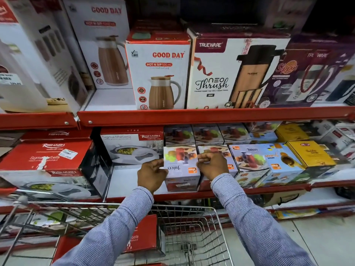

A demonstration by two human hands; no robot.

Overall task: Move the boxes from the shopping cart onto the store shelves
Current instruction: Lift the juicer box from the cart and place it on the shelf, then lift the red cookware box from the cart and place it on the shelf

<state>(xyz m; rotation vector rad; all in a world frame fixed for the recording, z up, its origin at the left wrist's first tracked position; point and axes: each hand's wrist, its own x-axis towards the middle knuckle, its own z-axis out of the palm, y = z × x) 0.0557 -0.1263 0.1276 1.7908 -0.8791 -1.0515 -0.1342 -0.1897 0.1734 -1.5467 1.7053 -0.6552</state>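
Note:
A small juicer box (pixel 181 166) stands on the middle red shelf (pixel 192 194), its print upside down. My left hand (pixel 151 173) presses against its left side and my right hand (pixel 212 166) grips its right top edge. More juicer boxes (pixel 249 158) sit in a row to its right and behind it. Below my arms is the wire shopping cart (pixel 192 223), with a red Rishabh casserole box (pixel 142 235) lying inside, partly hidden by my left sleeve.
Large Rishabh casserole boxes (pixel 48 162) fill the shelf's left side, with a bare gap (pixel 124 181) just left of the held box. Good Day jug boxes (pixel 159 75) and a Trueware box (pixel 230 73) stand on the upper shelf. Yellow boxes (pixel 311 152) sit at the right.

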